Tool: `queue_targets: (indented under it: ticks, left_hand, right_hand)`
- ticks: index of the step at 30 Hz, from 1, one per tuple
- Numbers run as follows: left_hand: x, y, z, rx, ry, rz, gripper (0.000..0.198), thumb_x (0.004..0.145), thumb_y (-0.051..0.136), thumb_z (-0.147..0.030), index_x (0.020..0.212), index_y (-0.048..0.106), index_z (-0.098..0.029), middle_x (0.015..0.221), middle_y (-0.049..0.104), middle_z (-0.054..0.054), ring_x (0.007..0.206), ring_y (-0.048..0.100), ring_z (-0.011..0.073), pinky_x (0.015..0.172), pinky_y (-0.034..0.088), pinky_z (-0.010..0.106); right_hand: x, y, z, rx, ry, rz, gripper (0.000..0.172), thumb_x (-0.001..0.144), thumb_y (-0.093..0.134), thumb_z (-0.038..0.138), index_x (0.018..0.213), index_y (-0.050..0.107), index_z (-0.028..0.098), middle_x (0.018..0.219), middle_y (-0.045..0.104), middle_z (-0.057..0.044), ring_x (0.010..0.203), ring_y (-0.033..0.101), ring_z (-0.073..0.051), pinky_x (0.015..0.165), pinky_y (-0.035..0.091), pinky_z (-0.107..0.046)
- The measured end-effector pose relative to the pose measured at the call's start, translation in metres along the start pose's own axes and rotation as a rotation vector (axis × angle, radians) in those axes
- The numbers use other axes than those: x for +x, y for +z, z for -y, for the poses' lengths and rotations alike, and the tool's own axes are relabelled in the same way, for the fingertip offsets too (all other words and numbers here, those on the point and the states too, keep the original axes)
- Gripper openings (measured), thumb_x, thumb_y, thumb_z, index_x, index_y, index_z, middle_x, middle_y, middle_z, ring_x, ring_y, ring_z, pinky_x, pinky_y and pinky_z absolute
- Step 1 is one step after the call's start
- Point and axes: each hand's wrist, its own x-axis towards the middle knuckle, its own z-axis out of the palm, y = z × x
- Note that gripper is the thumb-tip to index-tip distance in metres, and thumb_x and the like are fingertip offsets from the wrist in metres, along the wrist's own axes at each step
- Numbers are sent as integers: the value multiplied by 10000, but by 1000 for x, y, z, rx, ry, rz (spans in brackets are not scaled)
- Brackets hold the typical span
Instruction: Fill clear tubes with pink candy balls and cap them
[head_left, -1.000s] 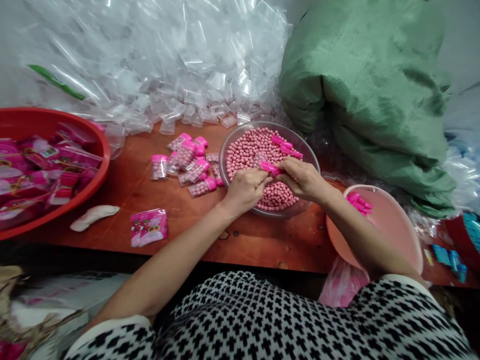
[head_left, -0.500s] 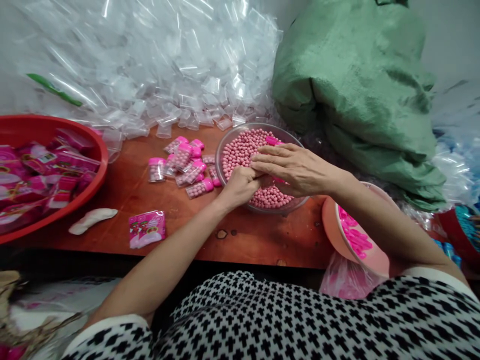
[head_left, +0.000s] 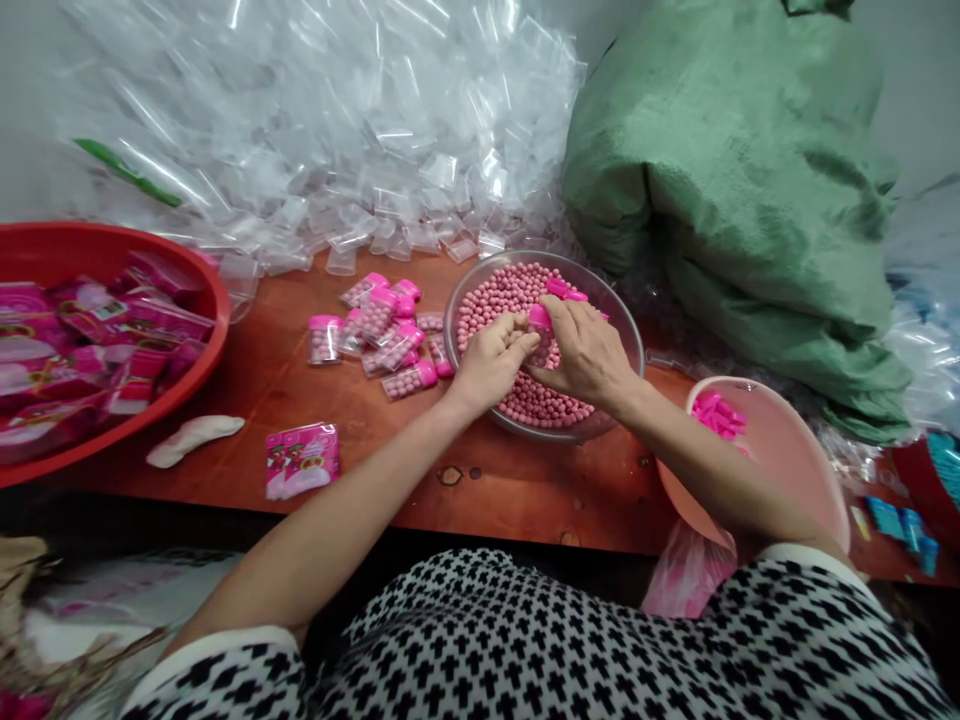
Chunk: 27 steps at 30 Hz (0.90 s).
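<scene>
Both hands meet over a metal bowl (head_left: pixel 452 345) of small pink beads (head_left: pixel 499 290). Between them is a small clear plastic bottle with a pink cap (head_left: pixel 538 318), its body partly covered by fingers. My left hand (head_left: pixel 491 365) is closed, with thumb and fingertips against the bottle's left side. Curled round the other side is my right hand (head_left: pixel 589 350), its fingers near the cap. More pink caps (head_left: pixel 557 287) show just beyond the right fingers; whether they lie on the beads or are held cannot be told. Left of the bowl, several bead-filled bottles (head_left: pixel 390 350) lie in a heap.
A red basin (head_left: pixel 214 345) of pink packets stands left, near a white curved piece (head_left: pixel 195 438) and pink printed packets (head_left: pixel 302 460). Clear empty bottles (head_left: pixel 360 120) pile up behind. A green sack (head_left: pixel 735 180) fills the back right, above a pink tub (head_left: pixel 802 450) of caps.
My right hand has drawn back from lying flat over the left hand and now curls round the bottle, uncovering its pink cap. The view has shifted slightly.
</scene>
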Motion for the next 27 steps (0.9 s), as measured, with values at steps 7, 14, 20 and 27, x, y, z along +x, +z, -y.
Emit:
queue_targets:
  ticks: [7, 14, 20, 27]
  left_hand:
    - [3, -1, 6, -29, 2, -27, 67, 834, 625, -184, 898, 609, -177, 750, 656, -22, 712, 622, 111, 720, 516, 230]
    - [13, -20, -5, -16, 107, -205, 243, 875, 703, -330, 1058, 652, -179, 948, 749, 36, 840, 698, 158, 793, 572, 300]
    - [16, -121, -12, 523, 236, -518, 384, 884, 704, -537, 1080, 753, -211, 1008, 772, -29, 1010, 653, 220, 955, 482, 398]
    - [9, -131, 1, 765, 285, -538, 325, 864, 742, -397, 1159, 722, -264, 1209, 683, 20, 1259, 533, 296, 1130, 363, 442]
  right_hand:
    - [8, 4, 4, -28, 44, 23, 645, 818, 638, 328, 1405, 517, 90, 1197, 658, -217, 1107, 600, -393, 958, 509, -519]
    - [24, -15, -18, 130, 12, 41, 913, 844, 732, 475, 1574, 298, 138, 1539, 457, -216, 1360, 504, -376, 1080, 455, -540]
    - [20, 6, -41, 248, 294, 257, 386, 911, 680, 338, 1251, 633, 160, 1174, 735, -139, 1015, 694, -278, 880, 517, -392]
    - [33, 37, -24, 328, 389, 273, 321, 811, 774, 335, 1044, 652, 152, 1011, 750, -97, 914, 664, -257, 765, 448, -329]
